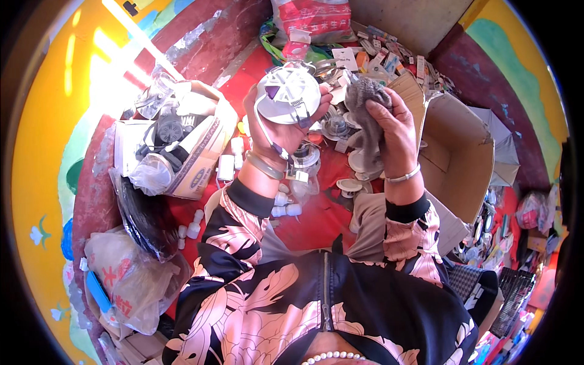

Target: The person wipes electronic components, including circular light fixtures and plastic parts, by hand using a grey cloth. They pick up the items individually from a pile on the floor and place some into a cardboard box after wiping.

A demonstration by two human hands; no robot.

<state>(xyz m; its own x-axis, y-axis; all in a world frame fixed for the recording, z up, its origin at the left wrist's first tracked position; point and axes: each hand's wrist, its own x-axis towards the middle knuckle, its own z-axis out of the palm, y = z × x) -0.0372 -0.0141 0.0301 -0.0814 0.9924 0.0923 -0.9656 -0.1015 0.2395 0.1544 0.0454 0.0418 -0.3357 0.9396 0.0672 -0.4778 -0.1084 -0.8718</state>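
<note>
A round white recessed downlight (289,91) with spring clips and a trailing white wire rests back side up in my left hand (281,135), the fingers curled around its rim. The wire hangs down over the wrist and ends in a small white connector (299,176). Beside it, to the right, my right hand (398,131) pinches a crumpled grey cloth (365,121) that drapes below the fingers. Cloth and light are apart. Beyond and beneath both hands, several other round lamp fittings (336,126) lie in a heap, partly hidden.
An open carton (193,171) of black and white items stands at left, with plastic bags (131,274) nearer me. Another open cardboard box (453,158) tilts at right. Small boxes (389,58) pile up at the back. White bulbs (194,225) lie on the red floor covering (310,228).
</note>
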